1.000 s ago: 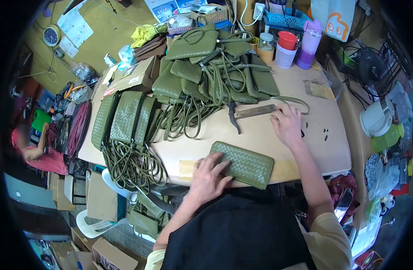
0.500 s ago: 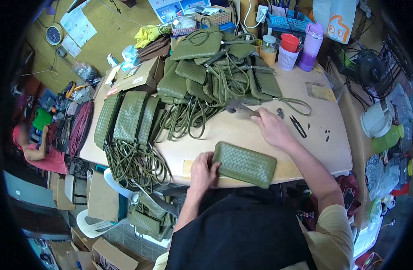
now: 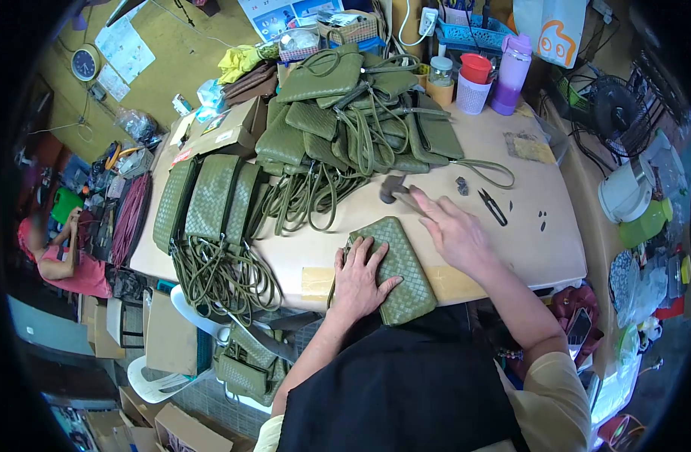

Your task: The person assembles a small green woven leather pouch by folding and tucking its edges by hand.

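A green woven wallet (image 3: 408, 275) lies slantwise at the table's front edge. My left hand (image 3: 359, 283) rests flat on its left part, fingers spread, hiding some of that side. In my right hand (image 3: 460, 235) is a hammer (image 3: 393, 190), its head raised just beyond the wallet's far end; the fingers cover most of the handle. To the right of that hand, black thread snips (image 3: 494, 208) lie on the tabletop near a small dark lump (image 3: 462, 186).
Green pouches with straps (image 3: 323, 120) are heaped at the back. More woven wallets (image 3: 212, 196) stand in a row at left, cords hanging over the edge. A purple bottle (image 3: 512, 75) and red-lidded cup (image 3: 473, 84) stand behind. A person in pink (image 3: 82, 271) sits far left.
The wallet has turned to point away from me. My left hand has moved from its left edge onto its top. The hammer, still in my right hand, has shifted slightly.
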`<state>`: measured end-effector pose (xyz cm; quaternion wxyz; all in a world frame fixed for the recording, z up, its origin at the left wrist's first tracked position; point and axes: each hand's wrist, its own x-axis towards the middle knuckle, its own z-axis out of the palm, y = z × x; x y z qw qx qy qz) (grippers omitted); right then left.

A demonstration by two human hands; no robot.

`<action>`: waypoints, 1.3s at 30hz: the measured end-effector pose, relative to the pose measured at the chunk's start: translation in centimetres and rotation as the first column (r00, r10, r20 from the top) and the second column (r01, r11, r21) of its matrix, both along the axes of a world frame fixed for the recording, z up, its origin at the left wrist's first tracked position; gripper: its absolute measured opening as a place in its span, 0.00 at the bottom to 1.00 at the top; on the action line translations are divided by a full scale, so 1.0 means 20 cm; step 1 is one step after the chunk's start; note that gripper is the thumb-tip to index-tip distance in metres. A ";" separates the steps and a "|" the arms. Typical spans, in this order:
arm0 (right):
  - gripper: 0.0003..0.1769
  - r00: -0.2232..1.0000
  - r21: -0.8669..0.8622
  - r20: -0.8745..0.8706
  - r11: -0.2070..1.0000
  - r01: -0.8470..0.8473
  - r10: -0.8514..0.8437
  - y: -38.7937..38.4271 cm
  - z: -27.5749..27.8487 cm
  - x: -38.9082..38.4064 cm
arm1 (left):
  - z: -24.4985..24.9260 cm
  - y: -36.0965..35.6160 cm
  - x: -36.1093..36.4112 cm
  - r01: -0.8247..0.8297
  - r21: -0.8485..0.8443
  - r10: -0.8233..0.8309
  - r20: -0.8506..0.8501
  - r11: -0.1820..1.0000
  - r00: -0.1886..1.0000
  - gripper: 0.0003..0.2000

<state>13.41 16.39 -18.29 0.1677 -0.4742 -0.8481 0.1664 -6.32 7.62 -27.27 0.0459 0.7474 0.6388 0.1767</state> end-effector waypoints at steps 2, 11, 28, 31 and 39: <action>0.29 0.997 -0.021 0.070 0.999 -0.039 0.040 0.03 -0.09 -0.04 | -0.01 -0.01 -0.01 0.007 0.004 -0.007 -0.003 1.000 1.000 0.34; 0.28 0.992 -0.017 -0.123 1.000 0.009 -0.011 0.08 -0.11 0.00 | -0.01 -0.01 0.03 -0.035 0.018 0.036 -0.036 0.999 0.999 0.33; 0.30 0.985 -0.295 0.159 0.950 0.104 -0.059 0.11 -0.10 0.04 | 0.02 0.10 0.11 -0.131 0.012 0.131 -0.039 0.991 0.991 0.32; 0.30 0.999 0.006 0.026 1.000 0.029 -0.029 0.10 -0.08 0.01 | 0.01 0.09 0.11 -0.105 0.004 0.105 -0.058 0.994 0.993 0.32; 0.30 0.980 0.060 0.191 0.996 -0.061 0.048 0.15 -0.02 -0.12 | -0.02 0.08 0.10 -0.110 -0.007 0.109 -0.085 0.994 0.990 0.32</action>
